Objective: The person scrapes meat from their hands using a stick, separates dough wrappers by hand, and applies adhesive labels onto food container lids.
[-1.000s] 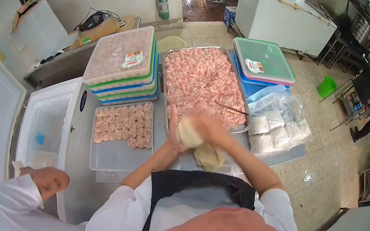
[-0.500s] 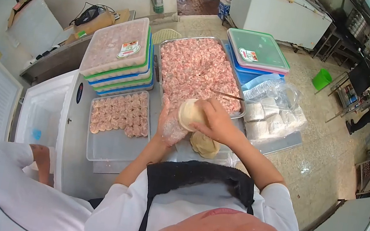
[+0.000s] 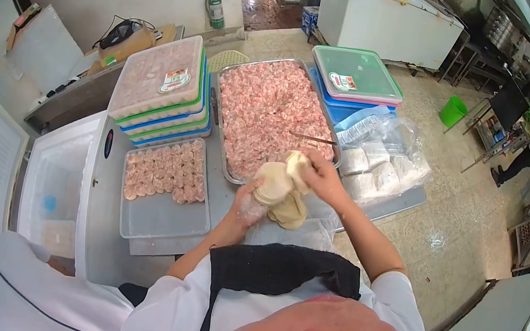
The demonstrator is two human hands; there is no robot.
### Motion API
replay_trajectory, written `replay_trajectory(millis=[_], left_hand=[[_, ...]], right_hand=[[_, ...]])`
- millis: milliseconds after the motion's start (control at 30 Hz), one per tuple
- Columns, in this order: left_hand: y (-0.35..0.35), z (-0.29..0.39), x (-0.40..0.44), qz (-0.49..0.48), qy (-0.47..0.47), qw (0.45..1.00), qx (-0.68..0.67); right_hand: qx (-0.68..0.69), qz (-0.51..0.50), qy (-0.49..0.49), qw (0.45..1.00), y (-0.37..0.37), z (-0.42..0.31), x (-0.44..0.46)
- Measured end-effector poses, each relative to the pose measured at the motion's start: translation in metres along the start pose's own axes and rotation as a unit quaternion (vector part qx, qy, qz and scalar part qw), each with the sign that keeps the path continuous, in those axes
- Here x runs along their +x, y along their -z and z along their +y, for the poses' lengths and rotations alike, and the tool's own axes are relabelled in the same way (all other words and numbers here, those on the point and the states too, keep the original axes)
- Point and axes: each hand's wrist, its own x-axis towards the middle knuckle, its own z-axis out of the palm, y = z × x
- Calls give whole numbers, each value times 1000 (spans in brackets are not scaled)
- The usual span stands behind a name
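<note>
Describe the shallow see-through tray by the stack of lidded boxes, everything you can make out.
The shallow tray is rectangular with rounded corners, clear and plastic-looking, without a lid. It lies flat on a grey surface, near the stack of lidded boxes. Small round pinkish meat portions sit in close rows across its far part; its near part is bare. Whether the portions have wrappers is too small to tell. The left forearm passes close to its near right corner; neither hand touches it.

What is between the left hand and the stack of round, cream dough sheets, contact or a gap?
Touching. The head view shows the left hand cupping the stack from its near left side, with no gap where they meet.
</note>
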Motion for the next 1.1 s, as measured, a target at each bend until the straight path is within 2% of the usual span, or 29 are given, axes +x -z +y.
replay_trajectory(millis=[133,233,267,367,467,533,633,667,700,767,800,833,867,933,967,1000,1033,1067,1100], left_hand=[[-8,24,-14,38,-70,994,-79],[24,35,-14,83,-96,992,26],[19,34,-16,94,-83,992,26],[-1,32,-13,99,-64,992,54],[-11,20,-2,47,-58,987,141],[-27,11,4,-9,-36,980,196],[-55,6,7,-100,-53,981,156],[-60,7,7,-99,-25,989,108],[-64,9,5,-99,3,993,59],[-60,11,10,-106,30,994,-16],[-50,11,15,-112,30,992,-41],[-49,12,18,-115,30,991,-66],[-48,12,23,-164,48,985,-19],[-46,10,20,-125,66,986,-87],[-45,8,15,-103,76,984,-123],[-52,13,11,-44,94,975,-196],[-56,13,7,-68,94,983,-144],[-61,12,6,-94,92,987,-90],[-63,10,5,-120,90,988,-36]], right_hand=[[79,-57,-98,990,34,19,-16],[-197,-90,-64,974,50,71,-31],[-307,-127,-79,940,54,81,-32],[-495,-90,-14,864,40,48,-31],[-348,11,94,933,3,-19,-24],[-283,-36,70,956,-6,-20,-10],[-241,-77,-10,967,10,-34,19],[-239,-89,-42,966,16,-39,25],[-320,-59,43,945,11,-35,22],[-463,-5,213,860,-16,-27,15],[-512,-85,222,825,-33,-32,4],[-463,-145,197,852,-48,-36,-3],[-409,-204,167,873,-61,-39,-11],[-390,-194,334,836,-56,-17,0],[-182,-155,126,963,-36,-21,17],[-191,-116,93,970,-19,-28,28],[-197,-78,58,976,-1,-36,39],[-419,-54,215,881,5,-38,42],[-442,-76,231,863,-9,-35,35]])
